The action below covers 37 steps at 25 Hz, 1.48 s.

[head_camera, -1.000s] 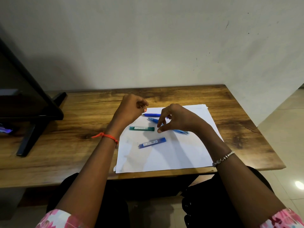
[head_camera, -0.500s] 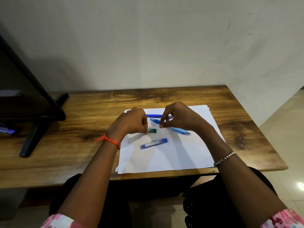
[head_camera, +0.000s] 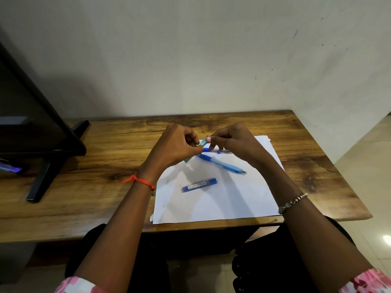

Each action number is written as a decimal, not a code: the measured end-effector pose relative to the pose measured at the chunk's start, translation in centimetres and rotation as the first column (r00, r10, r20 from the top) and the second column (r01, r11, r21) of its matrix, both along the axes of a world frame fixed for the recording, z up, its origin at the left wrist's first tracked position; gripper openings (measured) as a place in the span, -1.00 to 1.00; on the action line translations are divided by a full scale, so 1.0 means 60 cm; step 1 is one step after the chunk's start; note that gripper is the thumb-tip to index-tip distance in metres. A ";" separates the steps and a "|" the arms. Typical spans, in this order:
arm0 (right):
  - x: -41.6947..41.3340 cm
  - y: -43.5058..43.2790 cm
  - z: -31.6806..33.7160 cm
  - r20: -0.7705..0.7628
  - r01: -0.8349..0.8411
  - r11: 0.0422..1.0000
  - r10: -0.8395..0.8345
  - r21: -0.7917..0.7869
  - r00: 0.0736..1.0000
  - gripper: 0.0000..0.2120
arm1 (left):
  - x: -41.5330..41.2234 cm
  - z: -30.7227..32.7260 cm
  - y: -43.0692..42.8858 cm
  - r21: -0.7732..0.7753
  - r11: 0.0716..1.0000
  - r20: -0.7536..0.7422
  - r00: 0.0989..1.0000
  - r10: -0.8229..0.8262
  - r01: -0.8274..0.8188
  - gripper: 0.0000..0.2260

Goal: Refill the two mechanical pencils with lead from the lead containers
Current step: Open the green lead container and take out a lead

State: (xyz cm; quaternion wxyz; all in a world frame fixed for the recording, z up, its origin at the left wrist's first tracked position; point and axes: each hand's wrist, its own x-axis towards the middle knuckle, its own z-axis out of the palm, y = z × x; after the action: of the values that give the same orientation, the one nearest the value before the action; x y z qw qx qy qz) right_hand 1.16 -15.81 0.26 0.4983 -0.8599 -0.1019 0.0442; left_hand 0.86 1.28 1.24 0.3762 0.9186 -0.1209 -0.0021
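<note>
Both hands raised over the white paper (head_camera: pixel 211 208) on wooden tabletop (head_camera: pixel 105 187). Left hand (head_camera: pixel 175 148) fingers clamped on green lead container (head_camera: pixel 203 142), held tilted, lower end poking out below the palm. Right hand (head_camera: pixel 232 142) fingers pinch the container's upper end. Blue lead container (head_camera: pixel 199 185) lies flat on paper, nearer the body. Light-blue pencil (head_camera: pixel 222 164) lies diagonal on paper; dark-blue pencil (head_camera: pixel 213 150) behind it, partly hidden by hands. Black monitor stand (head_camera: pixel 48 166) far left
</note>
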 end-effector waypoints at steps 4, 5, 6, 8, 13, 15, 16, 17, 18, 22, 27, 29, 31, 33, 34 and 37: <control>-0.002 -0.002 0.006 -0.079 0.088 0.969 -0.072 0.229 0.994 -0.83 | 0.005 -0.005 -0.002 -0.205 0.979 -0.113 0.994 -0.007 -0.016 -0.93; -0.002 -0.003 0.007 -0.082 0.096 0.961 -0.077 0.260 0.994 -0.83 | 0.005 -0.003 -0.001 -0.329 0.944 -0.208 0.977 -0.039 -0.033 -0.94; -0.002 -0.004 0.008 -0.083 0.103 0.953 -0.083 0.285 0.993 -0.84 | 0.004 -0.001 -0.001 -0.459 0.885 -0.309 0.948 -0.082 -0.073 -0.93; -0.002 -0.006 0.009 -0.092 0.123 0.933 -0.097 0.339 0.991 -0.84 | 0.000 0.003 -0.002 -0.645 0.733 -0.482 0.859 -0.172 -0.215 -0.86; 0.000 -0.009 0.013 -0.150 0.178 0.859 -0.120 0.480 0.981 -0.86 | -0.015 0.013 -0.013 -0.730 0.555 -0.641 0.679 -0.357 -0.398 -0.82; 0.000 -0.010 0.013 -0.171 0.206 0.816 -0.133 0.541 0.976 -0.84 | -0.017 0.014 -0.017 -0.731 0.529 -0.658 0.649 -0.383 -0.430 -0.74; 0.001 -0.013 0.014 -0.191 0.238 0.778 -0.154 0.581 0.970 -0.83 | -0.018 0.014 -0.019 -0.728 0.528 -0.663 0.641 -0.385 -0.436 -0.72; 0.002 -0.017 0.016 -0.213 0.275 0.735 -0.179 0.620 0.960 -0.83 | -0.019 0.014 -0.020 -0.725 0.530 -0.668 0.637 -0.385 -0.440 -0.73; 0.004 -0.021 0.019 -0.235 0.307 0.695 -0.200 0.650 0.951 -0.84 | -0.020 0.013 -0.020 -0.723 0.530 -0.670 0.635 -0.384 -0.442 -0.77; 0.006 -0.032 0.022 -0.401 0.357 0.627 -0.076 0.693 0.913 -0.82 | -0.021 0.014 -0.018 -0.718 0.563 -0.662 0.654 -0.367 -0.411 -0.85; 0.000 -0.029 0.018 -0.468 0.236 0.788 0.073 0.568 0.881 -0.86 | -0.019 0.019 -0.013 -0.676 0.601 -0.696 0.636 -0.332 -0.426 -0.86; 0.001 -0.031 0.016 -0.450 0.200 0.806 0.092 0.558 0.888 -0.89 | -0.017 0.021 -0.010 -0.667 0.607 -0.704 0.633 -0.323 -0.432 -0.86; 0.002 -0.033 0.014 -0.445 0.183 0.817 0.098 0.547 0.890 -0.91 | -0.015 0.023 -0.007 -0.659 0.614 -0.706 0.639 -0.305 -0.435 -0.86; 0.004 -0.033 0.010 -0.470 0.202 0.815 0.095 0.543 0.878 -0.92 | -0.013 0.026 -0.005 -0.646 0.626 -0.707 0.651 -0.275 -0.437 -0.86; 0.004 -0.033 0.007 -0.492 0.219 0.808 0.098 0.547 0.865 -0.91 | -0.013 0.027 -0.004 -0.639 0.630 -0.709 0.655 -0.261 -0.441 -0.86; 0.004 -0.033 0.004 -0.570 0.266 0.786 0.130 0.558 0.811 -0.89 | -0.012 0.029 -0.004 -0.619 0.645 -0.717 0.658 -0.231 -0.448 -0.88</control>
State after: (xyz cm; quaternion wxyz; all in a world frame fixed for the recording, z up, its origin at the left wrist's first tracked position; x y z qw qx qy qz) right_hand 1.40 -17.76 0.53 0.7578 -0.5977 0.0790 0.2496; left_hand 0.14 1.05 2.96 0.7362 0.5949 0.1161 -0.3010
